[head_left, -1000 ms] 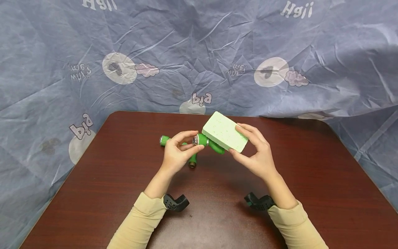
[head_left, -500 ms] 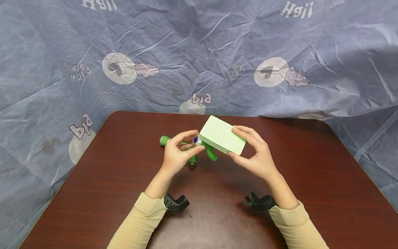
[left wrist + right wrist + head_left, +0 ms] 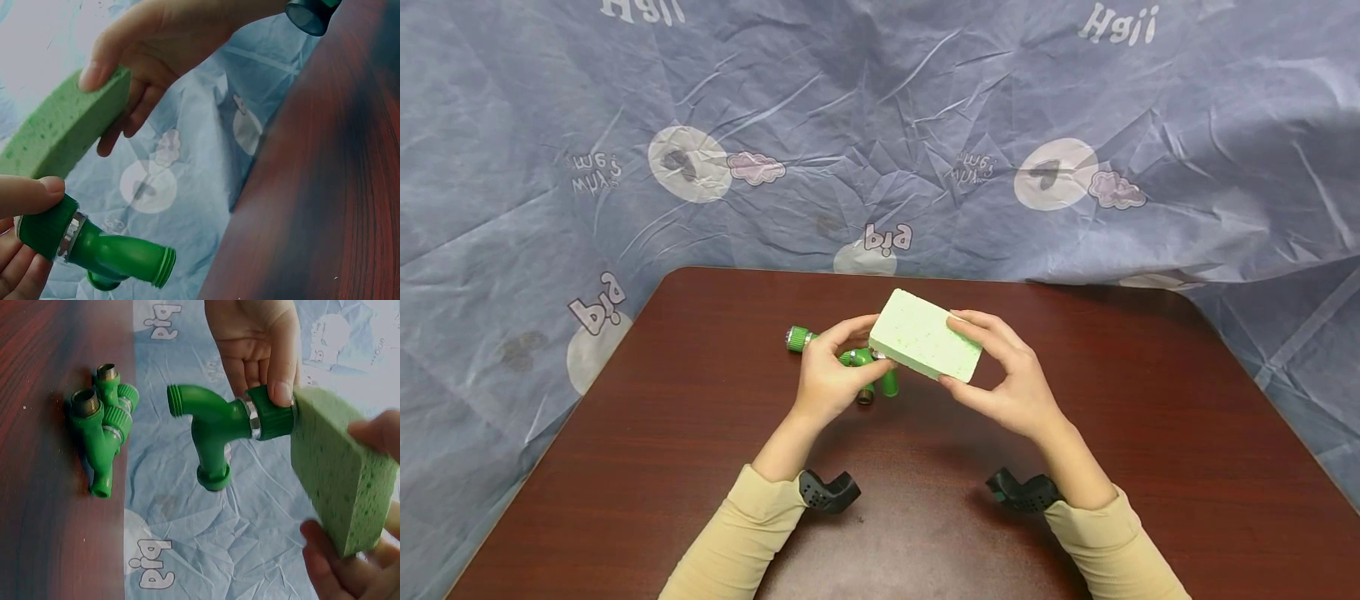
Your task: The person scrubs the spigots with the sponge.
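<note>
My left hand (image 3: 827, 375) pinches a green plastic tap (image 3: 215, 419) by its ribbed knob, with the thumb on one side. A silver ring sits below the knob, and the threaded end shows in both wrist views. In my right hand (image 3: 1018, 383) is a light green sponge (image 3: 925, 335), a thick block gripped near one end between thumb and fingers. The sponge's other end lies against the end face of the knob (image 3: 272, 415), hiding that face. Both things are held above the table. In the head view the sponge covers much of the tap.
Two more green taps (image 3: 94, 437) lie together on the dark brown table (image 3: 700, 467), beyond my left hand. A crinkled blue printed sheet (image 3: 880, 142) hangs behind the table. Black cameras (image 3: 829, 492) are strapped at both wrists.
The sponge has shifted down and to the left across the knob's end. The tap has turned in my left hand, its lower part swinging leftward. My left hand stays almost in place.
</note>
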Demonstrator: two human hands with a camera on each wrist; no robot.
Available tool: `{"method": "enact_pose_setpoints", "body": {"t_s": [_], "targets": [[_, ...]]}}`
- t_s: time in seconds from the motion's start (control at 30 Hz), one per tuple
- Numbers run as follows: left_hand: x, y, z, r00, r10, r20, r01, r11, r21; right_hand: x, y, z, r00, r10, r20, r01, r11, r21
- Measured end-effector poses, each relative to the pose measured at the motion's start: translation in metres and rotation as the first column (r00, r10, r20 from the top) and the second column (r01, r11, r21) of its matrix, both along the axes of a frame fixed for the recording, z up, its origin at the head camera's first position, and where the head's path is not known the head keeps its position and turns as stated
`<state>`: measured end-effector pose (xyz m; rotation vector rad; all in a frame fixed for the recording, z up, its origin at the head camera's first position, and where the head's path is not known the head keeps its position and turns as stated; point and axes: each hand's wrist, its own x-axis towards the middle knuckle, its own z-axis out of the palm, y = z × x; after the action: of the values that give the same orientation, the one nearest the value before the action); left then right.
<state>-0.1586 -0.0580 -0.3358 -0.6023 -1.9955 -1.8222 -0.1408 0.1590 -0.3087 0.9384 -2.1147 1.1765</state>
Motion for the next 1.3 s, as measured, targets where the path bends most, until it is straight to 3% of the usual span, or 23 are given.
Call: {"method": "enact_pose_setpoints", "body": {"t_s": [0.17,0.4,0.57,0.77,0.87,1.03,1.17,1.3], "targets": [[-0.011,0.001,-0.017,0.999,0.03,-0.02,-0.03,0.999,-0.019,-0.001,0.003,0.001,0.994,-0.105,-0.016,0.104,0.994,-0.026],[0.007,0.002,0.009,0.998,0.034,-0.049,-0.036,0.998,-0.043,0.0,0.001,0.001,1.0,0.002,-0.03,-0.002,1.0,0.0],[0.008,0.002,0.011,0.998,0.042,-0.038,-0.043,0.998,-0.044,-0.002,0.003,0.002,0.997,-0.071,-0.034,0.07,0.997,-0.025],[0.007,0.002,0.009,0.998,0.049,-0.031,-0.05,0.998,-0.034,-0.001,0.006,0.002,1.0,-0.004,0.02,0.004,1.0,0.0],[0.006,0.001,0.009,0.998,0.061,-0.019,-0.061,0.998,-0.007,-0.002,0.008,0.002,0.999,-0.014,0.036,0.013,1.0,0.006],[0.004,-0.001,0.01,0.992,0.118,0.05,-0.122,0.99,0.069,-0.007,0.016,0.0,0.999,-0.011,0.042,0.012,1.0,-0.021],[0.003,-0.003,0.011,0.978,0.184,0.099,-0.196,0.973,0.12,-0.018,0.025,-0.015,0.997,0.013,0.074,-0.013,1.0,0.0],[0.002,-0.004,0.012,0.968,0.229,0.101,-0.241,0.96,0.141,-0.028,0.028,-0.031,0.993,0.042,0.109,-0.047,0.998,0.045]]}}
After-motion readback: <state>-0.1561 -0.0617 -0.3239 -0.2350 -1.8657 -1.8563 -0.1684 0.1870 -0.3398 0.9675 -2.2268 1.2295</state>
